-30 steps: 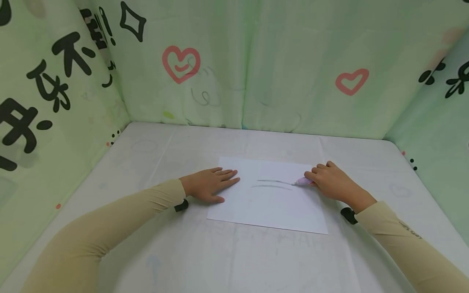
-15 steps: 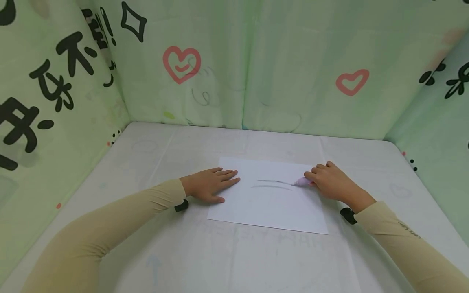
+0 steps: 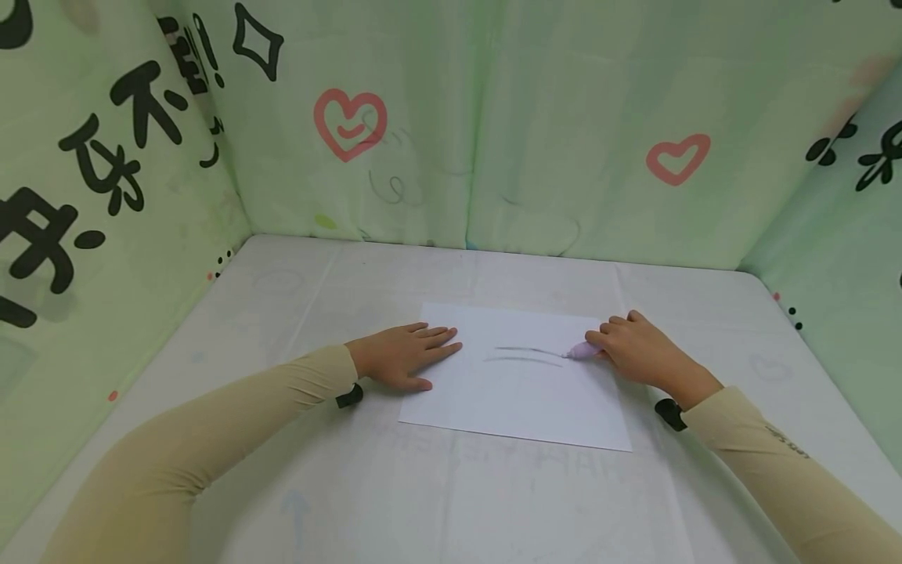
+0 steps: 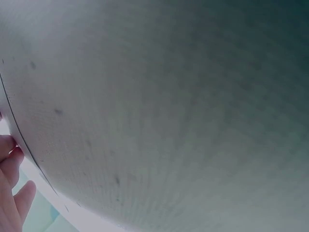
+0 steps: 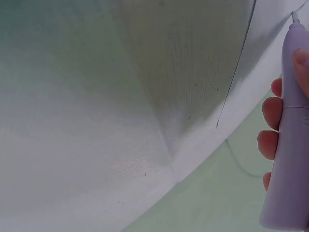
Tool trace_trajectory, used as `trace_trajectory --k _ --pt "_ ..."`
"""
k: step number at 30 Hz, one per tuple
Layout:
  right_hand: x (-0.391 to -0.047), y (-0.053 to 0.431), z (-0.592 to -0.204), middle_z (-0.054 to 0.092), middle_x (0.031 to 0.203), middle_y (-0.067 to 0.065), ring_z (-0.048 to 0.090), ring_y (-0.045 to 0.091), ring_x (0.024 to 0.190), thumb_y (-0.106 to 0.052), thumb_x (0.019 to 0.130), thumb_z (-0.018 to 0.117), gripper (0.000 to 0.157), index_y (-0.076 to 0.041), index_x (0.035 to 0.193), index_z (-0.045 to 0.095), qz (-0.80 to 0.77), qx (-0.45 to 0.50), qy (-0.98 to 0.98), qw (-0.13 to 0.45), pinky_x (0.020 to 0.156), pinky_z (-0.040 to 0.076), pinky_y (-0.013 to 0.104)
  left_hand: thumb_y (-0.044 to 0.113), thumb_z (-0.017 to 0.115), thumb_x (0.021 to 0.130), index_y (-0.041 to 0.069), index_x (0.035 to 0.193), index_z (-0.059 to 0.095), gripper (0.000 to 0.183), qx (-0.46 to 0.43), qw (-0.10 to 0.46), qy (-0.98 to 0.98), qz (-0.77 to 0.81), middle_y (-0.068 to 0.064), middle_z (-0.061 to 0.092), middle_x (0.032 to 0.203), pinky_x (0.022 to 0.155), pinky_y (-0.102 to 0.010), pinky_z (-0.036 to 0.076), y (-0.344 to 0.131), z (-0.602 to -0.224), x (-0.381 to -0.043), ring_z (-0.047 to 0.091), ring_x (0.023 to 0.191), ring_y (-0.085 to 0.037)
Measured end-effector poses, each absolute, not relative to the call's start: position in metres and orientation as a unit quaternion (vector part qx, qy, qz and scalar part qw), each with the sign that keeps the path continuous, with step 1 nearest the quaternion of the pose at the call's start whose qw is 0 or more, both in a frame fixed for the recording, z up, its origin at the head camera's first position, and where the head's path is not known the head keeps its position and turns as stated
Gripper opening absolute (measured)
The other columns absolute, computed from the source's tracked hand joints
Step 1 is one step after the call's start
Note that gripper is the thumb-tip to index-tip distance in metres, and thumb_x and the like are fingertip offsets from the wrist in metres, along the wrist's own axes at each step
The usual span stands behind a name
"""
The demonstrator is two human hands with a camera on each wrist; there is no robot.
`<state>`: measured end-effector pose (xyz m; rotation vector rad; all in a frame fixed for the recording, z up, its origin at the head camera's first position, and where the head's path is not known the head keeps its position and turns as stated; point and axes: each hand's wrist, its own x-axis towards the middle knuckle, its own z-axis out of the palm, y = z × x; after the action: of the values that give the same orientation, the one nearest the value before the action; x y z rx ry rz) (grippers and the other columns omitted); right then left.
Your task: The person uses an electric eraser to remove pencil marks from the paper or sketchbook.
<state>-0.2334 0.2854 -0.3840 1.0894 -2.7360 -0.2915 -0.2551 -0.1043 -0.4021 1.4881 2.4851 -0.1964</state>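
A white sheet of paper [image 3: 514, 407] lies on the table, with two roughly parallel grey lines [image 3: 523, 359] across its middle. My left hand [image 3: 403, 356] rests over the sheet's left edge, fingers spread; a few of its fingers [image 4: 10, 166] show at the left of the left wrist view. At the sheet's right side my right hand [image 3: 637, 348] grips a thick lilac pen-shaped tool [image 5: 289, 145] with a narrow tip. The fingers wrap its barrel and the thumb lies along it. The tip is right at the right end of the upper line.
A white cloth with faint marks covers the table [image 3: 352, 486]. Pale green curtains [image 3: 564, 117] with printed hearts and black characters enclose the back and both sides. A dark band-like piece [image 3: 669, 415] sits under the right wrist, and a similar one [image 3: 349, 396] under the left.
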Motion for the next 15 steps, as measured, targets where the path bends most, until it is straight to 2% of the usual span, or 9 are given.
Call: trace_trajectory --k 15 --pt "-0.2348 0.2837 -0.3842 0.06 0.071 0.005 0.056 0.022 0.069 -0.009 0.077 0.075 0.018 -0.01 0.084 0.058 -0.099 0.37 -0.918 0.105 0.065 0.042 0.039 0.047 0.039 0.097 0.012 0.152 0.013 0.071 0.512 0.115 0.848 -0.069 -0.01 0.012 0.159 0.119 -0.042 0.015 -0.105 -0.3996 -0.2548 0.016 0.147 -0.023"
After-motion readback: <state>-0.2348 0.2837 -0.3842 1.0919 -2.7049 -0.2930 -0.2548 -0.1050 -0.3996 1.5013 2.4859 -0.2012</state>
